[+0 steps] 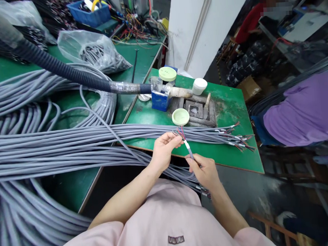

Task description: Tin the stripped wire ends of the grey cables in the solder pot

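Note:
A grey multi-core cable (190, 152) is gripped in my right hand (205, 169), its stripped end pointing up and away from me. Past a white band on the sheath, red, blue and dark wires (181, 133) fan out. My left hand (165, 146) pinches some of these thin wires between thumb and forefinger. Just beyond the hands lies a thick bundle of grey cables (142, 133), with fanned wire ends (243, 139) to the right. A pale green round lid or shallow dish (180, 116) sits beyond my fingers.
A corrugated hose (81, 74) reaches over the green table (229, 101) to a nozzle by a blue box (160, 102). Behind the dish is a soiled square pot (195, 109) with a brush-like handle. Coiled cables (28, 203) fill the left. A person in purple (303, 110) sits at right.

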The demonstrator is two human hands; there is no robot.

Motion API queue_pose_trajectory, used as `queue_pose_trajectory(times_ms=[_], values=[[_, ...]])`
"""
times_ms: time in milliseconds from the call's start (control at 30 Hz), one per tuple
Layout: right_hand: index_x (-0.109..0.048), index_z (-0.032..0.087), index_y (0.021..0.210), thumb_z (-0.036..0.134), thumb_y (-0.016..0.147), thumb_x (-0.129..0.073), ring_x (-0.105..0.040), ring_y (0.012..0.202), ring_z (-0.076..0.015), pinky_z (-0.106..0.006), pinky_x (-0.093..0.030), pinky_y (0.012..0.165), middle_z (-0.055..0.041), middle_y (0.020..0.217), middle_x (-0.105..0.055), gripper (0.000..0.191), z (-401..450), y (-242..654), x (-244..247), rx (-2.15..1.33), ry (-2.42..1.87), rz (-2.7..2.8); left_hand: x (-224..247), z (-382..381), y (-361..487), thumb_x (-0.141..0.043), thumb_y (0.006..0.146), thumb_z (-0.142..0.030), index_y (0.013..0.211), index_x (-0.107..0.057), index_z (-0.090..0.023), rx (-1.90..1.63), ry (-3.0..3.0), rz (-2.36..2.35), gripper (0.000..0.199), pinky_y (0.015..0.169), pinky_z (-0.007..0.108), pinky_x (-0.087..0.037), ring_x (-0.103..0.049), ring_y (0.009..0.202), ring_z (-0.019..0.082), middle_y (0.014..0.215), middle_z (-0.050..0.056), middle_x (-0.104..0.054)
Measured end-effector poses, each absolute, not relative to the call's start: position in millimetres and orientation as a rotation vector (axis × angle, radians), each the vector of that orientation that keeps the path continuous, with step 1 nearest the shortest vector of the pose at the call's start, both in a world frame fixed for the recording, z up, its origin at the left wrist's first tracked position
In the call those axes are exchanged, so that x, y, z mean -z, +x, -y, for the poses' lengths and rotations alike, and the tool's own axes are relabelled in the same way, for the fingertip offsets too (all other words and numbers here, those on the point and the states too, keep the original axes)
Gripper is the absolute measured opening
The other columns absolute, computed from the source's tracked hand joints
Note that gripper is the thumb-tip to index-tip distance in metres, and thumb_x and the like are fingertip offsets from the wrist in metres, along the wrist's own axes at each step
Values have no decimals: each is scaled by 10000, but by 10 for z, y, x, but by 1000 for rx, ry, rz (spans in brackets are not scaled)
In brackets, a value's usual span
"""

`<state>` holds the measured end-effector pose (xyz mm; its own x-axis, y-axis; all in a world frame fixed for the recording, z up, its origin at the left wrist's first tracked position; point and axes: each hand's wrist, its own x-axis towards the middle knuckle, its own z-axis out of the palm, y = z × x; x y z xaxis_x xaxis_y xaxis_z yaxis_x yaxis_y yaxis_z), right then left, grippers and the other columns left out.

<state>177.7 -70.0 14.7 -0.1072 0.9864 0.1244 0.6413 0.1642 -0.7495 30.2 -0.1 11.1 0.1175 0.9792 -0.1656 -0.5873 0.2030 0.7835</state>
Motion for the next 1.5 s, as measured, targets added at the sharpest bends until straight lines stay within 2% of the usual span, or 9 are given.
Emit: queue_pose_trajectory(times_ms=[100, 233, 400, 633, 800, 1000, 1167, 1333, 1500], values=[[-674, 173, 978, 304, 887, -518, -585, 556, -115, -236, -455, 595, 20, 577, -622, 223, 661, 1796, -130, -885, -1512, 1679, -102, 23, 352, -800, 638, -316, 644, -614, -155, -1268, 647, -758, 246, 601, 192, -458, -582, 581, 74, 613, -25, -629], [-575, 177, 1221, 349, 839, -575, -533, 466, -101, -228, -446, 492, 54, 554, -594, 419, 541, 1789, -116, -1168, -1330, 1317, -103, 92, 444, -804, 631, -344, 653, -616, -152, -1217, 775, -738, 269, 608, 218, -460, -562, 582, 83, 634, -19, -636], [-707, 173, 989, 363, 837, -597, -378, 364, -65, -204, -313, 393, 85, 413, -435, 267, 406, 1761, -89, -1070, -1288, 1219, -102, 151, 499, -790, 636, -370, 641, -619, -151, -1221, 840, -770, 278, 612, 226, -442, -536, 603, 88, 647, -15, -633], [-724, 196, 886, 363, 825, -606, -545, 526, -116, -254, -455, 517, 7, 618, -612, 214, 375, 1794, -177, -754, -1411, 1398, -83, 143, 471, -764, 672, -412, 655, -623, -161, -1262, 846, -750, 288, 628, 251, -454, -548, 607, 110, 634, -9, -631], [-668, 198, 756, 279, 857, -584, -535, 619, -122, -254, -438, 610, 2, 668, -597, 154, 340, 1816, -293, -536, -1373, 1731, -30, 129, 408, -759, 681, -380, 637, -624, -154, -1309, 881, -797, 267, 623, 236, -431, -511, 607, 101, 625, -9, -607], [-568, 178, 621, 286, 836, -585, -431, 514, -92, -229, -347, 514, 35, 565, -494, 241, 77, 1935, -447, -494, -1376, 1713, 19, -48, 150, -716, 725, -366, 652, -599, -157, -1497, 873, -937, 250, 612, 228, -413, -498, 600, 101, 607, -17, -568], [-487, 173, 493, 332, 775, -586, -380, 461, -83, -227, -294, 484, 50, 450, -422, 338, -463, 2036, -627, -552, -1529, 1802, 170, -147, 31, -642, 791, -313, 658, -603, -158, -1356, 1379, -1061, 208, 596, 233, -383, -469, 584, 102, 612, -11, -555], [-546, 159, 494, 310, 706, -567, -418, 472, -90, -226, -291, 493, 32, 441, -488, 261, -1013, 1967, -589, -642, -1737, 1942, 446, -142, 98, -568, 837, -294, 707, -616, -181, -1190, 1725, -1161, 179, 592, 247, -355, -464, 586, 117, 617, -3, -558], [-627, 146, 535, 260, 698, -561, -473, 535, -105, -231, -293, 522, 10, 501, -550, 209, -1301, 1833, -493, -456, -1982, 2234, 513, -127, 105, -530, 864, -287, 746, -632, -199, -1129, 1935, -1126, 180, 631, 261, -360, -494, 625, 137, 653, 19, -600]])
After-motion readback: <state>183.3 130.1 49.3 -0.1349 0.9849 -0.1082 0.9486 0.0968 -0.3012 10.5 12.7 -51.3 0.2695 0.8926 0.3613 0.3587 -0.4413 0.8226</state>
